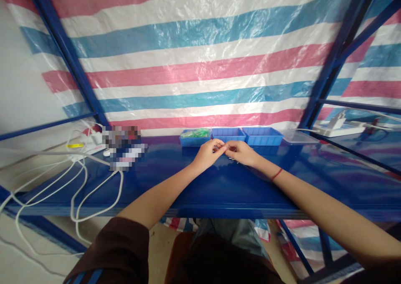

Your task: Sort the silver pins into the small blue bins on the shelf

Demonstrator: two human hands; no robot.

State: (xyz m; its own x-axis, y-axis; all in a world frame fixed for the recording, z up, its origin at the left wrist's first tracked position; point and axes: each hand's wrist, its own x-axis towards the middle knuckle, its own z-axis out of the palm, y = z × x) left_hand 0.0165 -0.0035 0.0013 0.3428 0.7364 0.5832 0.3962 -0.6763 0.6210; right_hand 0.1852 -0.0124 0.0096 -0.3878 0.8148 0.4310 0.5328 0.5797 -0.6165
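My left hand point(209, 153) and my right hand point(240, 152) meet above the blue table, fingertips pinched together. Something small may be between the fingers, but it is too small and too hidden to name. Thin metallic-looking pieces point(233, 160) show just under my right hand, partly covered by it. Right behind my left hand stands a blue bin point(191, 142) holding green and clear plastic-looking items point(200, 133). Two more blue bins, a middle one point(228, 133) and a right one point(265, 140), line up beside it, beyond my right hand.
The blue metal table point(200, 192) ends close to my lap. White cables point(82, 188) loop over its left side, near a pixelated object point(125, 148). A clear plastic lid or tray point(300, 136) lies right of the bins. A power strip point(340, 128) sits far right, and striped sheeting point(200, 67) hangs behind.
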